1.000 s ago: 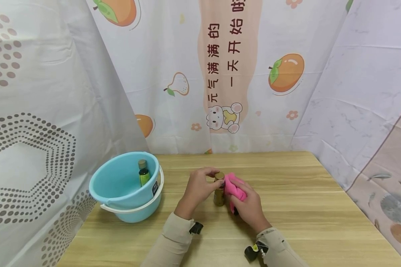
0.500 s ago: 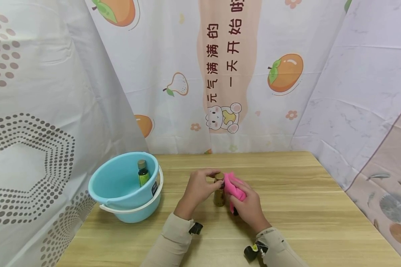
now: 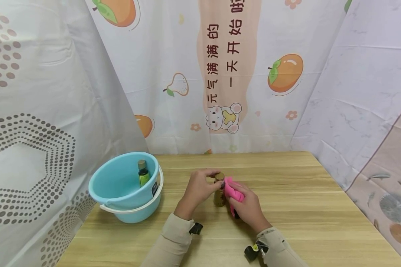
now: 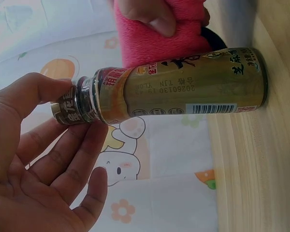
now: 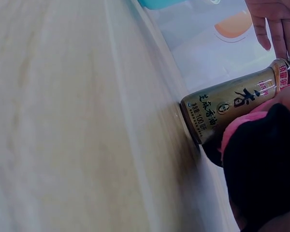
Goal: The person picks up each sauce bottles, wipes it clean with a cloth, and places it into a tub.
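A small gold-labelled sesame oil bottle (image 3: 219,198) stands upright on the table. My left hand (image 3: 198,187) pinches it at the cap and neck between thumb and fingers, as the left wrist view shows; the little finger stays off the glass. In my right hand (image 3: 250,205) a fluffy pink cloth (image 3: 233,193) is bunched and held against the bottle's right side. A black part (image 5: 261,164) of the cloth hangs below that hand in the right wrist view. The bottle's label (image 5: 222,107) faces that camera, and its barcode side (image 4: 210,108) shows in the left wrist view.
To the left stands a light blue bucket (image 3: 101,178) with a white handle (image 3: 133,210). Inside it is a dark bottle (image 3: 143,174) with a yellow-green label. A printed curtain (image 3: 173,122) hangs behind the wooden table (image 3: 304,207).
My right hand has slid the pink cloth slightly down along the bottle's side. My left hand keeps its hold on the cap, and the bottle stays in place.
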Demonstrator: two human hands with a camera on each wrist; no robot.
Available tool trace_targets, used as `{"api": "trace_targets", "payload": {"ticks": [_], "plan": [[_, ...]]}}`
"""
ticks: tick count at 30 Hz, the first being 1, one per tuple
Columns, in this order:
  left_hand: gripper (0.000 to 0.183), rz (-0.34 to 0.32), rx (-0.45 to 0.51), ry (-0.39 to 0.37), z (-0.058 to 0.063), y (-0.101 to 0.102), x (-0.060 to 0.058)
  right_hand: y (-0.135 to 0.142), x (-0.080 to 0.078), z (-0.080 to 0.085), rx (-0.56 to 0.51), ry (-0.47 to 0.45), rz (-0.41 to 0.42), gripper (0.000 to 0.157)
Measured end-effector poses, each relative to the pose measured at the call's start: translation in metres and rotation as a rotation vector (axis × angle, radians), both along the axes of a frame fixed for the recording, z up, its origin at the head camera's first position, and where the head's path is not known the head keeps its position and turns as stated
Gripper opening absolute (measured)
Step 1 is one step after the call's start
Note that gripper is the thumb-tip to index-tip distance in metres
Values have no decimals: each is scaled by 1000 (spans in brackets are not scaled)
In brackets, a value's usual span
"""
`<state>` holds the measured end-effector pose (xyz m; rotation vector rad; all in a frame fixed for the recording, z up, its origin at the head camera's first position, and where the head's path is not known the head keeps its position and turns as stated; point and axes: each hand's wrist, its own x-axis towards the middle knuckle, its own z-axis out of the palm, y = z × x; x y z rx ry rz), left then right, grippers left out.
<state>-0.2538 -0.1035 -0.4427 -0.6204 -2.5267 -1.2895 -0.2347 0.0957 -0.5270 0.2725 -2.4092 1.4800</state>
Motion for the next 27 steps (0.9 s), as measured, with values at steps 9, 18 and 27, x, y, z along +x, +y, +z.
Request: {"api": "trace_targets", "payload": {"ticks": [9, 18, 27], "plan": [[44, 37, -78, 30, 1, 1, -1, 2, -1, -1, 36, -34, -11, 56], [41, 155, -96, 70, -2, 3, -2, 2, -2, -5, 50, -1, -19, 56], [35, 131, -63, 54, -1, 2, -2, -1, 1, -1, 6, 25, -7, 53]]}}
